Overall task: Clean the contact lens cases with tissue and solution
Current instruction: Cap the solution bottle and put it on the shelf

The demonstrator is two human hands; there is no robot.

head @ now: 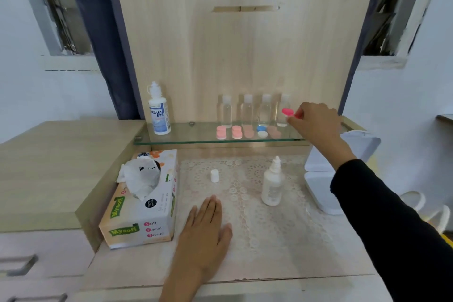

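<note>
Pink lens case (287,112), glossy, pinched in right hand (315,121)

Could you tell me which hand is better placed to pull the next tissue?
Left. The left hand lies open beside the tissue box, while the right hand is up at the shelf pinching a pink lens case.

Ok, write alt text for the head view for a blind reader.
A right hand pinches a pink case above a glass shelf holding five more cases and four clear bottles. The left hand lies flat on a lace mat, between a tissue box and an uncapped bottle.
</note>
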